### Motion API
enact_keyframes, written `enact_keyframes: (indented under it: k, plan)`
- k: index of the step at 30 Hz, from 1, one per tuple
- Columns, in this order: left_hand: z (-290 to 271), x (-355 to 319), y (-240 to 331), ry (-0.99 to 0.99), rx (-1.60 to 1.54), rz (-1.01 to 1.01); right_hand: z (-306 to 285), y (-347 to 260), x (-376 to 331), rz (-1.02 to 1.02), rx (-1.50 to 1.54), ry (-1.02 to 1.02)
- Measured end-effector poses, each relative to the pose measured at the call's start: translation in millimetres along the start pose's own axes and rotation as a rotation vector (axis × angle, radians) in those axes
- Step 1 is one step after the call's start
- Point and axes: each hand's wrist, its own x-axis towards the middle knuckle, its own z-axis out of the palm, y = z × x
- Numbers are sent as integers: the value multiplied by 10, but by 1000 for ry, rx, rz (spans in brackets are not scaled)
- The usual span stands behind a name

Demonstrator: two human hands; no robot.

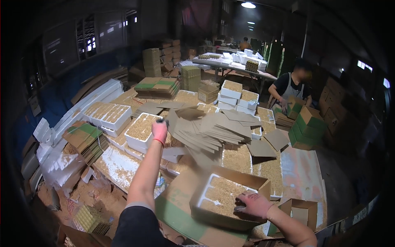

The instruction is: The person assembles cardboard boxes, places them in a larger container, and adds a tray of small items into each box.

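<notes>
Dim warehouse light falls on a long tabletop (304, 173) dusted with sawdust-like grit, and at its near edge sits an open brown cardboard box (230, 199) holding a white foam tray (220, 193) filled with tan granules. The right hand (255, 204), in a pinkish glove, lies with fingers spread flat on the box's near right rim, pressing it down. The left hand (159, 131) reaches far out, closed around a small dark object I cannot identify, above another white tray (142, 129) of the same grainy fill. To my eye, a shove on that soft rim could tip the foam and spill grain, and the stretched arm could knock the loose fan of grey-brown cardboard sheets (210, 129) sliding. At the far right, another person's hand (283, 103) handles green-and-brown cartons (306, 127).
</notes>
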Motion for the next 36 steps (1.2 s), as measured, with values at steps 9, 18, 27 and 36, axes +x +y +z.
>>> enact_keyframes:
  k: [9,18,27,36]
  plan:
    - [-587,-2349,1980,-1396,35,892,-797,691,-769,227,253,921]
    - [230,-2527,1307,-1283,966,2002,-509,-122,-207,-113,8,325]
    - [117,-2715,814,-1387,836,1665,210,49,96,213,-63,-85]
    - [-526,-2673,-66,-1486,-59,-236,962,836,-622,649,1416,146]
